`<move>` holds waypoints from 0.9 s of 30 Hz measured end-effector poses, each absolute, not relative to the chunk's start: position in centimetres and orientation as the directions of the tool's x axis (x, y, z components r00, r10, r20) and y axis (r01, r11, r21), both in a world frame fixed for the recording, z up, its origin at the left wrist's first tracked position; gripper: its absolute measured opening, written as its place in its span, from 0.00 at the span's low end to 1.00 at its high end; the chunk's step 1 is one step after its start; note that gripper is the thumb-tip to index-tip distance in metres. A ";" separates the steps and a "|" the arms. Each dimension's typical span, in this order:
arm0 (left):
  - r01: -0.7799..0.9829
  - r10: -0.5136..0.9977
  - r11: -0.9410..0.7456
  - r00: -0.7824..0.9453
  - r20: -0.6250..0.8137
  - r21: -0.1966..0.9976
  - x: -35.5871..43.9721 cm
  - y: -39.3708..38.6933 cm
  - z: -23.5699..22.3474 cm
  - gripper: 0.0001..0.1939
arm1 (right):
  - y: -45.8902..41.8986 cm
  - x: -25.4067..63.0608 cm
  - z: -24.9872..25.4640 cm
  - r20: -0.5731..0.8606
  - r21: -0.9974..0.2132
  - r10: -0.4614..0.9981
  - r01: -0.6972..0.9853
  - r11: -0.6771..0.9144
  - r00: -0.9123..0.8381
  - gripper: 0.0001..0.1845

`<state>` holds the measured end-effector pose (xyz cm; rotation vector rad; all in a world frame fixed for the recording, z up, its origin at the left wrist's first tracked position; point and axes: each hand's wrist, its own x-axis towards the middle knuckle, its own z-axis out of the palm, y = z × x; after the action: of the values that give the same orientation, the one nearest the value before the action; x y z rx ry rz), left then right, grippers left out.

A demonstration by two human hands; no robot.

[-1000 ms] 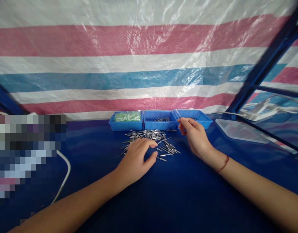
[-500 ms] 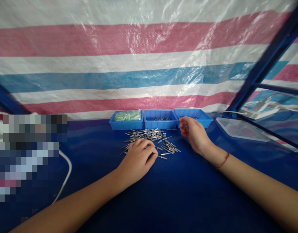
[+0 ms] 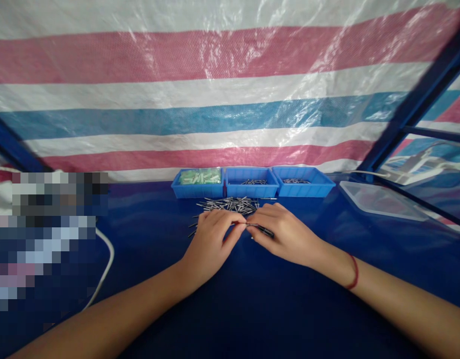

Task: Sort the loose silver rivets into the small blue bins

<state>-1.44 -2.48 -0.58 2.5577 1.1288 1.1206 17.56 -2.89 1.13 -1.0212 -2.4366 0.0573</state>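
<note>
A pile of silvery blind rivets (image 3: 230, 205) lies on the blue tabletop, partly hidden behind both hands. My left hand (image 3: 215, 237) is closed at the near side of the pile, thumb and index finger pinched on a thin blind rivet. My right hand (image 3: 284, 234) meets it fingertip to fingertip, its thumb and fingers closed on the same rivet. Most of that rivet is covered by the fingers. More rivets show through the gap under my right hand's fingers.
Behind the pile stand three blue bins in a row: a left bin (image 3: 197, 191) with a bag of pale green pieces, a middle bin (image 3: 251, 190) and a right bin (image 3: 308, 189), both with some rivets. A clear plastic lid (image 3: 379, 202) and a white cable (image 3: 106, 249) flank them.
My right hand has come from the right bin, leftward and nearer, to meet my left hand's fingertips. My left hand has stayed by the pile, its thumb and index finger now pinched together.
</note>
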 end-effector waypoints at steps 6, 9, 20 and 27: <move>0.445 0.731 -0.680 0.361 0.578 0.583 -1.5 -2.2 -0.4 0.05 | -2.9 17.1 0.8 0.470 -0.453 0.721 0.561 0.693 -0.509 0.10; 0.443 0.738 -0.674 0.378 0.559 0.590 -1.5 -2.2 -0.1 0.02 | -3.1 16.8 0.8 0.465 -0.477 0.725 0.547 0.689 -0.508 0.11; 0.419 0.740 -0.672 0.352 0.573 0.611 -1.7 -2.3 -0.1 0.03 | -3.2 16.3 0.6 0.497 -0.492 0.736 0.550 0.675 -0.459 0.08; 0.416 0.745 -0.666 0.334 0.577 0.620 -1.6 -2.4 -0.1 0.03 | -2.9 16.5 0.4 0.542 -0.541 0.761 0.545 0.640 -0.356 0.05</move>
<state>-1.62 -2.37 -0.07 2.2426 1.0286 1.2606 16.48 -2.92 0.36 -1.0169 -2.0540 0.3413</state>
